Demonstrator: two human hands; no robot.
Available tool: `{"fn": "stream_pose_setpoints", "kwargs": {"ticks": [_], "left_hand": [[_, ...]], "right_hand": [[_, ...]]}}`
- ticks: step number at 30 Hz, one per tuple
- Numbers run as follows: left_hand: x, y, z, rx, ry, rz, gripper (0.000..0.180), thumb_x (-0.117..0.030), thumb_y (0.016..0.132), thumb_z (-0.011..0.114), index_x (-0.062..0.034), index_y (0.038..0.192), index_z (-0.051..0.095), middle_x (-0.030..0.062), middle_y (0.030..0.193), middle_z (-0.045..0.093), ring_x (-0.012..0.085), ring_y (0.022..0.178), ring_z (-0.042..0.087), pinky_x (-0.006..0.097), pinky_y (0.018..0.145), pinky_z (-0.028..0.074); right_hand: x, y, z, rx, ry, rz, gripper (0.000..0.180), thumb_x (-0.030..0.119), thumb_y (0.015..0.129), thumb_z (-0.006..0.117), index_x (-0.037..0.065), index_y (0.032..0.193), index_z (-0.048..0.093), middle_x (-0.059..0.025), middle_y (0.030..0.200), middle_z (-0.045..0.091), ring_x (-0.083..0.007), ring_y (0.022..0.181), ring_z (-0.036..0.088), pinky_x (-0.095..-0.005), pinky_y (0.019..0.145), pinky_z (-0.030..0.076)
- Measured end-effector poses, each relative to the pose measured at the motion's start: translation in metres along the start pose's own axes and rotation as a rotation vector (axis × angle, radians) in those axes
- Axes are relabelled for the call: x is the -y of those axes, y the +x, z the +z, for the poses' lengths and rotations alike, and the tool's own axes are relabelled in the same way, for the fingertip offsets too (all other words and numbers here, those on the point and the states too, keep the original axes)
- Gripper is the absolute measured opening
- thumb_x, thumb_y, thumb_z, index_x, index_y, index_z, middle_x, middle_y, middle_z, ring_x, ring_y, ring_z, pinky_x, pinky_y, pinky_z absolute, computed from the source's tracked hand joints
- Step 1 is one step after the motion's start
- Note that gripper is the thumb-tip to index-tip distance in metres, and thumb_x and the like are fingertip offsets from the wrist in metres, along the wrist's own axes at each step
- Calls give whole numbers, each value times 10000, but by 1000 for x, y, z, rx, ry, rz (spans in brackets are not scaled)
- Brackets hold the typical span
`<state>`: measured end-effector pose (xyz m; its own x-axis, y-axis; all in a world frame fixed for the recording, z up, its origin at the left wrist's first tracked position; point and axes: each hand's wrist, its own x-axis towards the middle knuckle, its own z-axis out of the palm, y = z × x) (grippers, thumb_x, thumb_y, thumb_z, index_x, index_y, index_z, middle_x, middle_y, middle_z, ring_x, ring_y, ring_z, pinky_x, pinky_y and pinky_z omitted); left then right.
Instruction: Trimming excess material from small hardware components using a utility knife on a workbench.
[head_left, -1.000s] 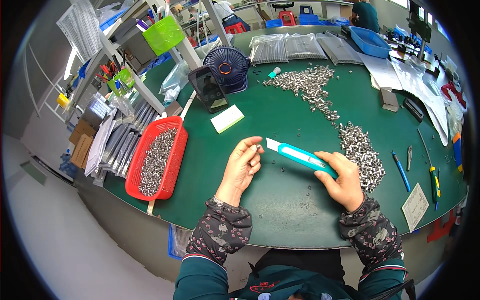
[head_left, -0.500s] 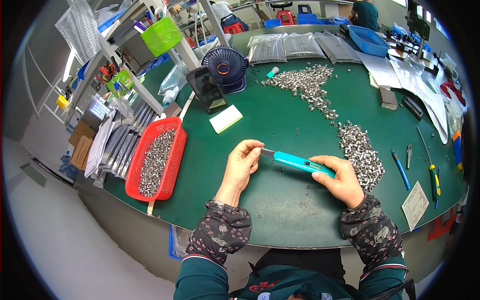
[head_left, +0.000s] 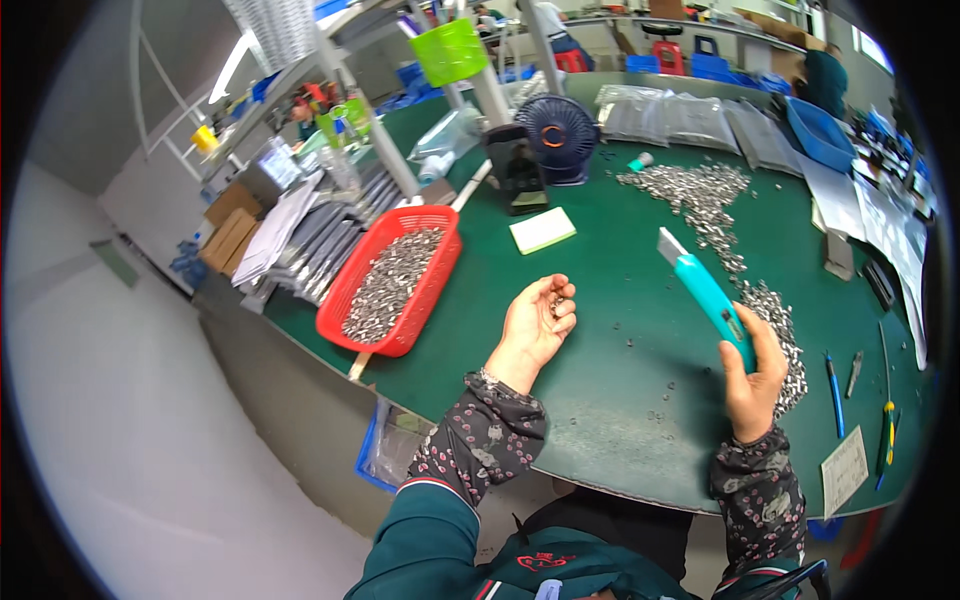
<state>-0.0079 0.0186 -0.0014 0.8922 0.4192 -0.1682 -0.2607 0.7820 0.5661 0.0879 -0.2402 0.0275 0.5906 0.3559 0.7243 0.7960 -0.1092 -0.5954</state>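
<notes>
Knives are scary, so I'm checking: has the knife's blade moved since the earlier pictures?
Yes. Against the white notepad, the blade has swung to the right and up the picture.

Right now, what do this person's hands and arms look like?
The left hand and right hand are bare, without gloves. Black oversleeves with pink and pale floral patterns meet dark green sleeves edged in white and red.

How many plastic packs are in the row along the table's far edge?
3: the left pack nearest the fan, the middle pack, and the right pack nearest the blue tray. More could be hidden underneath.
</notes>
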Motion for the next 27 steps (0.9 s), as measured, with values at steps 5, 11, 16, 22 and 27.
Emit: {"fn": "stream_pose_setpoints", "kwargs": {"ticks": [5, 11, 16, 22, 27], "left_hand": [[-92, -20, 9, -227, 296, 516, 130, -182, 802, 502, -54, 810, 523, 42, 704, 516, 113, 558, 464, 233, 469, 380], [-179, -47, -6, -507, 1042, 593, 443, -389, 840, 480, -21, 1085, 511, 98, 1101, 541, 175, 1112, 416, 372, 965, 244], [-181, -40, -16, -505, 1276, 536, 265, -329, 840, 512, -68, 859, 552, 49, 804, 598, 129, 710, 539, 317, 676, 440], [-43, -35, 71, 9, 1283, 432, 140, -118, 828, 505, -35, 941, 507, 14, 698, 491, 78, 585, 481, 218, 532, 416], [65, -27, 112, 652, 1681, 375, 171, -41, 750, 567, -34, 921, 553, 23, 812, 528, 114, 730, 533, 247, 622, 440]], "right_hand": [[-1, 1, -2, -42, 53, 68, 317, 107, 757, 570, 1, 1054, 533, -131, 918, 565, -213, 810, 542, -288, 731, 411], [-1, 4, -1, -18, 55, 95, 312, 106, 761, 568, 2, 1053, 535, -127, 921, 568, -210, 820, 548, -284, 738, 413], [-8, 9, -12, -148, 118, 158, 308, 102, 768, 570, -9, 1054, 534, -90, 925, 569, -155, 806, 529, -263, 742, 411], [-25, 23, -22, -478, 386, 296, 292, 75, 787, 570, -37, 1054, 530, -52, 946, 564, -107, 822, 506, -222, 742, 398], [-29, 29, -42, -696, 604, 363, 291, 91, 803, 568, -53, 1051, 519, -47, 892, 560, -80, 777, 497, -197, 682, 399]]}}
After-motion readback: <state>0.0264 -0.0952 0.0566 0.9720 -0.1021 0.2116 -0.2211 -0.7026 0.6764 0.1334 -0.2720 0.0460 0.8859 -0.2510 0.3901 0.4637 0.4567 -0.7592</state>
